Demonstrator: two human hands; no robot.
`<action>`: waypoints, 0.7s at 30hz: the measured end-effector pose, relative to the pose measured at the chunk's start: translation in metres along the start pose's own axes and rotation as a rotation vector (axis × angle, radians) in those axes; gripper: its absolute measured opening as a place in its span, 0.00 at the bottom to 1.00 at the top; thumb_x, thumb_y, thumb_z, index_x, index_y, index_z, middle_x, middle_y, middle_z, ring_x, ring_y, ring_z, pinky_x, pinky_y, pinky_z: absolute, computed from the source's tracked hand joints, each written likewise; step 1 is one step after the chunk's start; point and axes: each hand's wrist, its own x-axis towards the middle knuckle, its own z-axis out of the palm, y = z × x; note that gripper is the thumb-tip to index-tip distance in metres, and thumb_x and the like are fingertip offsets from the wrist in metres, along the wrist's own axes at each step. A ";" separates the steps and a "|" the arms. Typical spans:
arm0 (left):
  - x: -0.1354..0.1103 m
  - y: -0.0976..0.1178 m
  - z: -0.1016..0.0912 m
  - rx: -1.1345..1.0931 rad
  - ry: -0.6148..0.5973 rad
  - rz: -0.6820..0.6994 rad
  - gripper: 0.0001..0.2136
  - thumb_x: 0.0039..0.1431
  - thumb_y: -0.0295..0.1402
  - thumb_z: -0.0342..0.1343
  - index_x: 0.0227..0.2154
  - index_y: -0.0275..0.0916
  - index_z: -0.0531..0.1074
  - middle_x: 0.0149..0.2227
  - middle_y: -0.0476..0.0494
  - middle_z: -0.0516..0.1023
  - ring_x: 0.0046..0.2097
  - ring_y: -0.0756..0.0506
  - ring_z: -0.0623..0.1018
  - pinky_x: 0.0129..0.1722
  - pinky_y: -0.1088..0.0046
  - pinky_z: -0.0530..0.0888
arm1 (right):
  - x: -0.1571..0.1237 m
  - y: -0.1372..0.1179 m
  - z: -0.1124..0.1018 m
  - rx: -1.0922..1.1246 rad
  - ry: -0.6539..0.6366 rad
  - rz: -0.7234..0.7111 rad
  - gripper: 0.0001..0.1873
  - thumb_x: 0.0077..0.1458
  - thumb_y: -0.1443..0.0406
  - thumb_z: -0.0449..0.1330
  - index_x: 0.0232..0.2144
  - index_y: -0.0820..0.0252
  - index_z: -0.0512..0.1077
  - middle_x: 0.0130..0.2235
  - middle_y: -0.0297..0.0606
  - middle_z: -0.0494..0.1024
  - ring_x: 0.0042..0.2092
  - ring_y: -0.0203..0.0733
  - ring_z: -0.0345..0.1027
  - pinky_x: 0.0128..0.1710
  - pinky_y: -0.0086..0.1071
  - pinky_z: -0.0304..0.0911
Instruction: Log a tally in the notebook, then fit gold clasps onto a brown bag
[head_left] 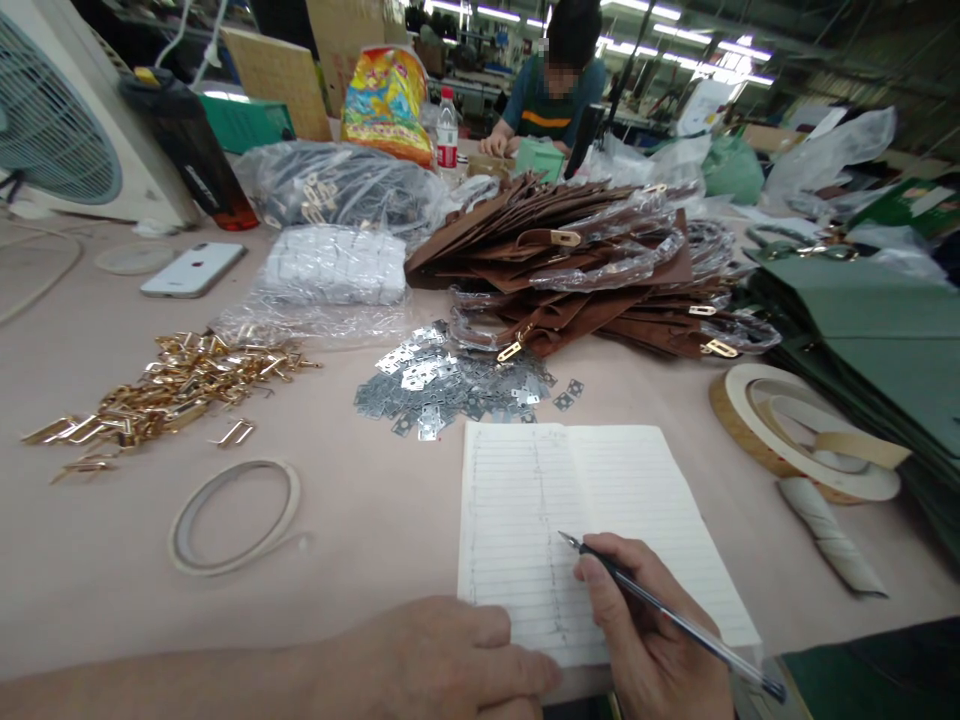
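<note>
Right hand (645,650) holding a pen (675,617) over a ruled notebook (637,500)

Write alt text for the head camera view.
A right hand writes with a pen in a lined notebook, the left hand at its edge, on a work table holding brown bag pieces, gold fittings and silver metal plates.

Under my right hand (645,630): open notebook (577,535), on the table (360,560).
In that hand: pen (694,628).
Behind notebook: metal plates (442,385).
Left of plates: metal fittings (161,390).
Right of notebook: tape roll (806,430).
Behind plates: bagged leather pieces (555,250).
</note>
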 end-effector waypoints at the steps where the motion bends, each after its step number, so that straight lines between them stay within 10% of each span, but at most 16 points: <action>1: 0.000 0.000 0.000 0.002 0.005 -0.001 0.05 0.72 0.31 0.60 0.38 0.38 0.72 0.54 0.48 0.81 0.35 0.48 0.74 0.39 0.70 0.74 | 0.000 0.000 0.000 0.000 0.003 -0.002 0.09 0.67 0.57 0.65 0.43 0.54 0.79 0.41 0.37 0.82 0.40 0.42 0.78 0.41 0.28 0.73; 21: 0.003 0.001 -0.002 -0.044 -0.047 0.012 0.05 0.71 0.31 0.61 0.38 0.37 0.73 0.53 0.46 0.80 0.34 0.47 0.71 0.38 0.67 0.74 | -0.002 0.004 -0.006 -0.051 -0.044 0.027 0.09 0.69 0.57 0.62 0.46 0.52 0.78 0.41 0.35 0.82 0.41 0.43 0.78 0.43 0.31 0.73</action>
